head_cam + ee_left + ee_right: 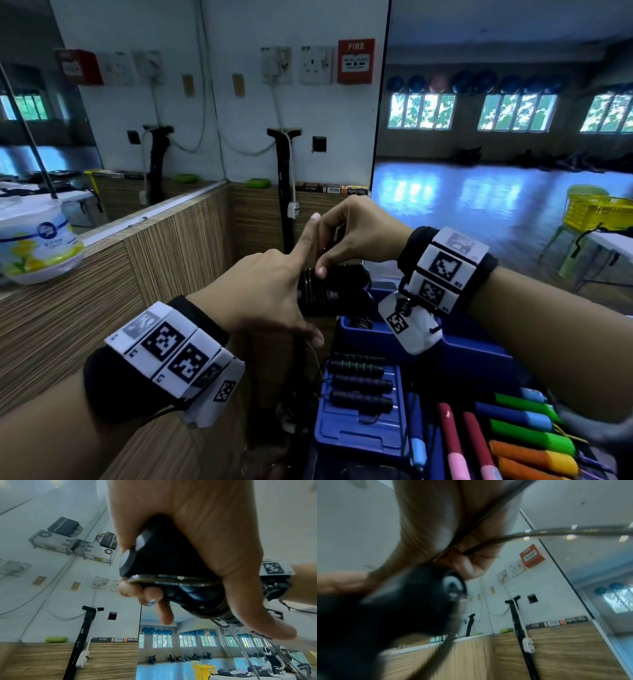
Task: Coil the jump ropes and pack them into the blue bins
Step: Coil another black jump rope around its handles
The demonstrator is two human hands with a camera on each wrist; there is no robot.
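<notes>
Left hand clamps black handles while right hand pinches the cord; slackened pinch risks wraps springing loose above blue bin.

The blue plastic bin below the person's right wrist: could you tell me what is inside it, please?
Inside the blue plastic bin only one dark coiled rope shows at its left end. The right hand and its wristband cover the rest.

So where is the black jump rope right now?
In the head view the black jump rope is at centre, held up between the left hand and right hand, just above the blue bin by the wood-panelled wall.
</notes>
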